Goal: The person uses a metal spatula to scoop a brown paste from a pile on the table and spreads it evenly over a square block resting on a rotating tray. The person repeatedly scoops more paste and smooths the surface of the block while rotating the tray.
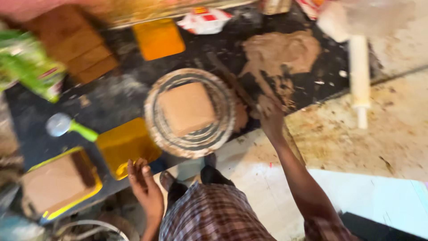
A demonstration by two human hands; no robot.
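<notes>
Your right hand (269,117) clay-smeared, grip unclear, at three o'clock of the round stand (191,112), your left hand (143,180) open below a yellow mould (126,145).

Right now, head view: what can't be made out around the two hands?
- Right hand: motion blur smears the fingers; contact with the clay pile or the dark stick can't be told.
- Left hand: blurred; touching the yellow mould or only near it is unclear.
- Round disc: the ring pattern is smeared.
- Metal bowl: cut off by the bottom edge.
</notes>
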